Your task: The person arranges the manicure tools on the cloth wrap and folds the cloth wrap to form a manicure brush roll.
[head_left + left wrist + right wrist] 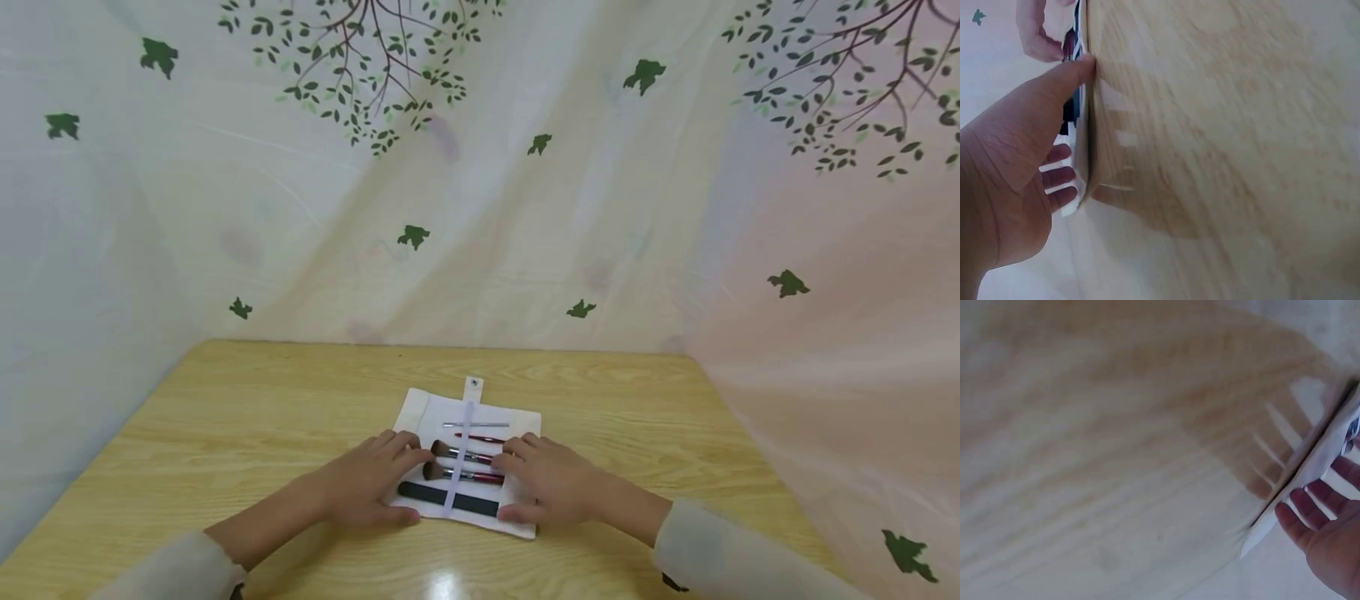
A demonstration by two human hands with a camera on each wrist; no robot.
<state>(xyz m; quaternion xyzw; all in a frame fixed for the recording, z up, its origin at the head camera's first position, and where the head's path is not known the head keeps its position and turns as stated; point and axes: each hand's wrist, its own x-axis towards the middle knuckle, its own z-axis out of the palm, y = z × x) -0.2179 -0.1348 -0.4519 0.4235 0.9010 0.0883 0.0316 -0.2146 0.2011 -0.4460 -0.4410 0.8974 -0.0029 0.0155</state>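
A white roll-up brush case (414,408) lies unfolded on the wooden table, with a snap tab (473,390) at its far edge. Under its pale lengthwise strap (457,472) sit two brown-bristled makeup brushes (442,472) with red handles, a thin red tool (483,437), a slim silver one (487,425) and a long black item (423,492). My left hand (363,483) rests at the case's left side, thumb at the near edge in the left wrist view. On the right side, my right hand (558,479) touches the case with spread fingers, covering some handle ends.
The wooden table (285,383) reaches back to a pale cloth backdrop (480,275) printed with leaves and branches. More cloth hangs at the left and right. Light sleeves (712,533) cover both forearms.
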